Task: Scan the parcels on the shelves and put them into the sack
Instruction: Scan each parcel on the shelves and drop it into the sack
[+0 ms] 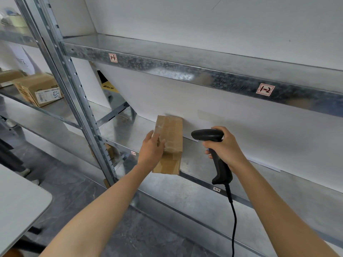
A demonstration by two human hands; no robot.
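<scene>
Head view showed the parcel [169, 143], a long cardboard box, on the middle shelf [241, 198]. Its long axis ran from the shelf's front edge back toward the wall, with the near end at or just over that edge. The left grip [152, 147] was the nearer one. It lay against the parcel's left long side with its fingers reaching onto the top face. I could not tell whether it had closed round the box or only touched it. The parcel lay just to the right of that grip and ahead of it. The right grip [225, 147] was wrapped round the handle of a black scanner [207, 135]. The scanner sat just right of the parcel, not touching, with its head pointed left toward the box. The sack was out of view.
</scene>
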